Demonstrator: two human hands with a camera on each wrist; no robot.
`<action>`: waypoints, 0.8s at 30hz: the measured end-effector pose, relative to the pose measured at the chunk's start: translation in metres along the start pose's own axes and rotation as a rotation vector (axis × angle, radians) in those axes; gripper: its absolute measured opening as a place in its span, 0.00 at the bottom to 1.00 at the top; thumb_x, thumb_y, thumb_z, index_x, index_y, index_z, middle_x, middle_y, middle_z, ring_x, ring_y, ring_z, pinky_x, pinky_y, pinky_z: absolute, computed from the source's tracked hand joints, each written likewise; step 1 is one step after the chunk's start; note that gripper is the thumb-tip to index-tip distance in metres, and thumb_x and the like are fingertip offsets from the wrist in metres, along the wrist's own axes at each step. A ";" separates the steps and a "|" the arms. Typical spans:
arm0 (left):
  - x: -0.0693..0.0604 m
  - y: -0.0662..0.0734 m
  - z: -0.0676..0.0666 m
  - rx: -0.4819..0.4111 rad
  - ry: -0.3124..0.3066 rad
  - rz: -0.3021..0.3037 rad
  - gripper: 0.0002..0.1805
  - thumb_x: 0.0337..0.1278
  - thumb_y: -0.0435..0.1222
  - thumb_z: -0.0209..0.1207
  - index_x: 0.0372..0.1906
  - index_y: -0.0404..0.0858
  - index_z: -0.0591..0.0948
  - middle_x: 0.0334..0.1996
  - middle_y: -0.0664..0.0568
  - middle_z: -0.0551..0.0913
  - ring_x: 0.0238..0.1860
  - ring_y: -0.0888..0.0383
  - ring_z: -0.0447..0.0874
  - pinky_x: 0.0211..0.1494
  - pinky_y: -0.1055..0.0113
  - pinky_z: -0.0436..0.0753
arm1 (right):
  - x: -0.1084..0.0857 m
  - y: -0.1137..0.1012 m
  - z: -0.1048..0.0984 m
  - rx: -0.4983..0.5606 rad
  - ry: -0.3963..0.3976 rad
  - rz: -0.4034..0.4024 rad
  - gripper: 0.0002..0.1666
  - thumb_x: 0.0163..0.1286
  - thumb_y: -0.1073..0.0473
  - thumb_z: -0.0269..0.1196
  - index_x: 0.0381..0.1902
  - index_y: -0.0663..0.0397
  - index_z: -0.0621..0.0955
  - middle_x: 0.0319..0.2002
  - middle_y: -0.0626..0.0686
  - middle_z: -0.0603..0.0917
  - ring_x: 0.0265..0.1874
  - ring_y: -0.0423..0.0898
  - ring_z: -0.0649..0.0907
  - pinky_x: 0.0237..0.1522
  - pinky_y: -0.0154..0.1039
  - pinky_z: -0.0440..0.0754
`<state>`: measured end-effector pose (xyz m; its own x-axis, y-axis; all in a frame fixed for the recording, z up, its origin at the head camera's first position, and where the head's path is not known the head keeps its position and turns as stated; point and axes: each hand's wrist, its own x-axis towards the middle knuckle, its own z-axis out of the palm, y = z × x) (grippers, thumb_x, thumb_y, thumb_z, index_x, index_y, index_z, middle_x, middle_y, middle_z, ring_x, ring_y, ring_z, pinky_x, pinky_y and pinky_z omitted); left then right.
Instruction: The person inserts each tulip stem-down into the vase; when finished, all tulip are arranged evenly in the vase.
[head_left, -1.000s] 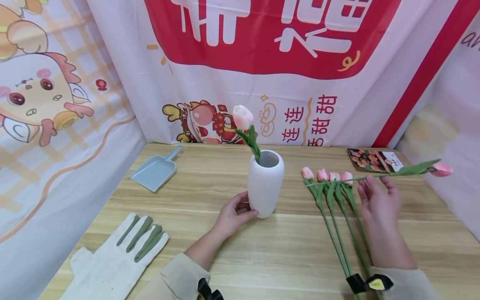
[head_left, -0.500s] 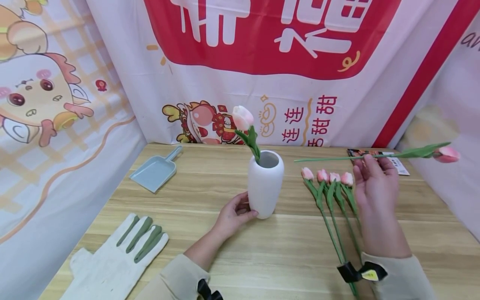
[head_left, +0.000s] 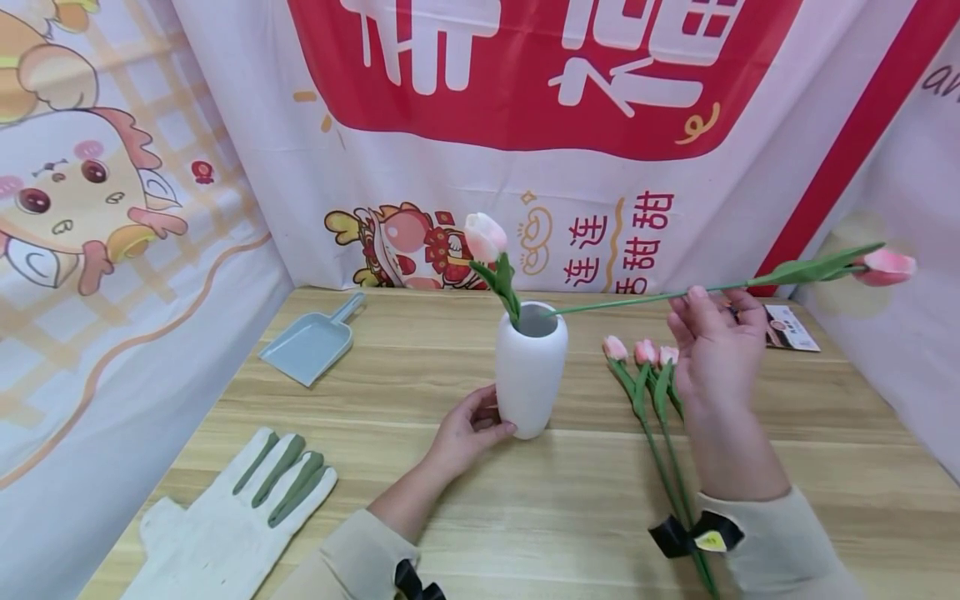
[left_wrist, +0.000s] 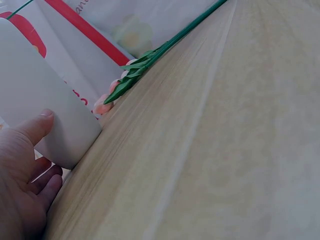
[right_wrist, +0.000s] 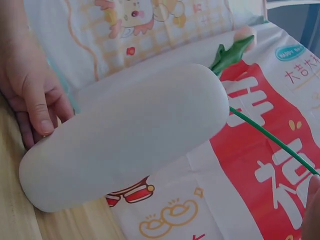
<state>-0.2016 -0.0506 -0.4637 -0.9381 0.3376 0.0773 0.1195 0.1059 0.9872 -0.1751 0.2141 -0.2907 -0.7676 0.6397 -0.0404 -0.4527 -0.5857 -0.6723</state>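
Observation:
A white vase (head_left: pixel 531 379) stands upright on the table. My left hand (head_left: pixel 463 429) holds it low on its left side; in the left wrist view the thumb lies on the vase wall and the other fingers reach behind. One pink tulip (head_left: pixel 486 237) leans leftward out of the vase's mouth. Between thumb and fingers, my right hand (head_left: pixel 722 354) pinches another tulip (head_left: pixel 885 267) by its green stem. That stem lies almost level, its bare end at the vase's mouth and its bloom far right. Several tulips (head_left: pixel 645 352) lie below, partly covered by my right hand.
A blue-grey dustpan (head_left: pixel 309 342) lies at the back left. Nearer is a white and green glove (head_left: pixel 232 517). A printed card (head_left: pixel 791 327) sits at the back right, partly behind my right hand. Printed cloth (head_left: pixel 420 167) hangs behind the wooden table (head_left: pixel 585 508).
My right hand has lifted the tulip from above the lying flowers and carried it left, bringing the stem's end to the vase's mouth. My left hand and the vase have stayed put.

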 end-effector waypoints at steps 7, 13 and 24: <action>0.000 -0.001 -0.001 0.017 -0.013 0.017 0.32 0.55 0.33 0.68 0.65 0.34 0.72 0.56 0.36 0.80 0.56 0.43 0.81 0.61 0.53 0.81 | -0.013 0.009 0.014 -0.082 -0.089 -0.135 0.24 0.59 0.71 0.69 0.49 0.53 0.71 0.33 0.55 0.79 0.25 0.46 0.87 0.24 0.32 0.85; 0.000 -0.001 0.000 0.002 -0.009 0.020 0.32 0.55 0.32 0.68 0.65 0.33 0.72 0.56 0.35 0.80 0.55 0.42 0.81 0.61 0.51 0.81 | -0.023 0.019 0.022 -0.270 -0.180 -0.250 0.21 0.62 0.67 0.68 0.48 0.50 0.70 0.32 0.51 0.80 0.29 0.42 0.88 0.30 0.33 0.87; -0.001 0.001 -0.001 0.020 -0.017 0.003 0.33 0.55 0.34 0.68 0.66 0.35 0.71 0.57 0.37 0.80 0.56 0.43 0.81 0.62 0.52 0.81 | -0.029 0.033 0.028 -0.424 -0.354 -0.347 0.20 0.65 0.67 0.65 0.48 0.45 0.71 0.34 0.47 0.82 0.32 0.39 0.87 0.32 0.31 0.87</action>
<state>-0.2009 -0.0519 -0.4629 -0.9323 0.3534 0.0773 0.1286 0.1239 0.9839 -0.1808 0.1623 -0.2914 -0.7449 0.5112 0.4287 -0.5386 -0.0815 -0.8386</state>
